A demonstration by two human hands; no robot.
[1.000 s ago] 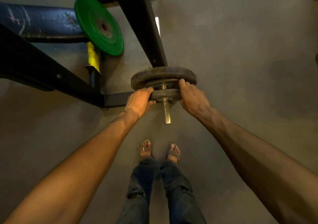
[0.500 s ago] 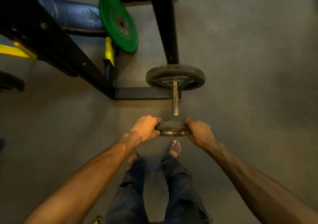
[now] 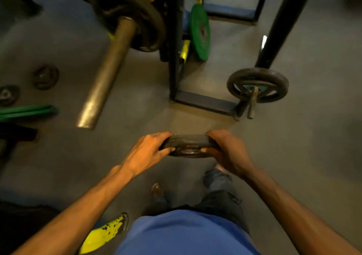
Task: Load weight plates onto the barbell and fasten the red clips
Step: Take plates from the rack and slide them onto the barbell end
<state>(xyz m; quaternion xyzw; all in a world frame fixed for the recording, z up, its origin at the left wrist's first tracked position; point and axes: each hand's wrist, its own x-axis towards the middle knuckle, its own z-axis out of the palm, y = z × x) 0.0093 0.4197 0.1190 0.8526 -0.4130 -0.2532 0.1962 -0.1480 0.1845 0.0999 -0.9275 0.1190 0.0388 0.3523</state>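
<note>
So: small plate (image 3: 189,144) clamped edge-on between left hand (image 3: 146,152) and right hand (image 3: 228,152), fingers wrapped over the rim. Barbell sleeve (image 3: 106,74) up and left of the plate, bare end slanting back toward it, probably nearer the left hand.

Green plate (image 3: 199,32), grey floor (image 3: 313,137)

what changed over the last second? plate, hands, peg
The small black plate was slid off the storage peg toward the person and now hangs in the air well clear of it. The view swung left, bringing the barbell sleeve into frame. Unchanged: left hand and right hand still grip the plate's opposite edges; the large plate remains on the peg, and the green plate stays on its rack.
</note>
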